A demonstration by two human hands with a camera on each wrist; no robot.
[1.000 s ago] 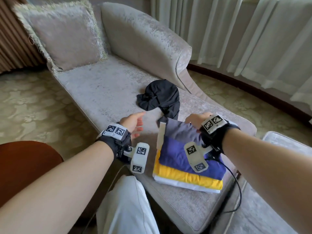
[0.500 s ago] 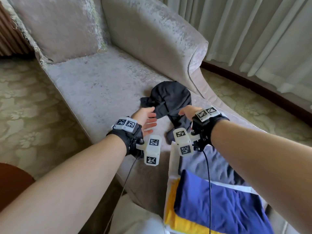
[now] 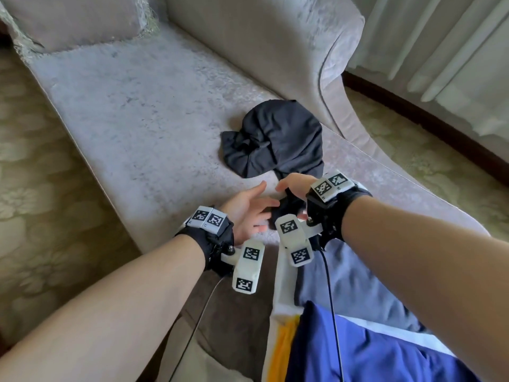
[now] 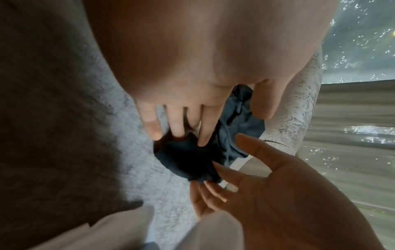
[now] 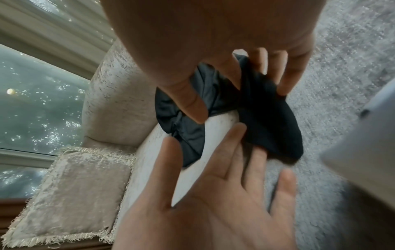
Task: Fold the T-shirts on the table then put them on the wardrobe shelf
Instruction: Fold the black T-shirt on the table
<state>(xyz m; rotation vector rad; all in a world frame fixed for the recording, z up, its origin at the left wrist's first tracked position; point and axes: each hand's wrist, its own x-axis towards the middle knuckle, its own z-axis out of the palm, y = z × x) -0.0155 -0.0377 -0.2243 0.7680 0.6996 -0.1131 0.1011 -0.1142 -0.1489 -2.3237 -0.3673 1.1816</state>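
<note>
Landmark: chaise longue (image 3: 154, 119), pale grey velvet, seat running from the near edge to a curved backrest (image 3: 248, 45) at the far end.
Black T-shirt (image 3: 275, 139): crumpled in a heap on the chaise seat, close to the foot of the backrest; its near end trails toward the front edge of the seat, into the right hand.
Right hand (image 3: 293, 188): at the near end of the black T-shirt, fingers (image 5: 275, 71) curled over a bunch of the dark fabric and holding it; thumb (image 5: 188, 99) extended beside the bunch.
Left hand (image 3: 248, 213): palm turned toward the right hand, fingers (image 5: 233, 152) straight and spread wide; fingertips at the lower edge of the held fabric. Firm contact cannot be determined.
Folded stack (image 3: 358, 326): on the front end of the chaise seat, nearer than the black T-shirt; grey, blue, yellow and white layers visible, lying flat.
Cushion (image 3: 77, 20): at the far left corner of the chaise seat, fringed edge.
Curtains (image 3: 440, 42): pale, hanging to the right of the chaise backrest.
Wrist units: black straps with white marker blocks on both wrists.
</note>
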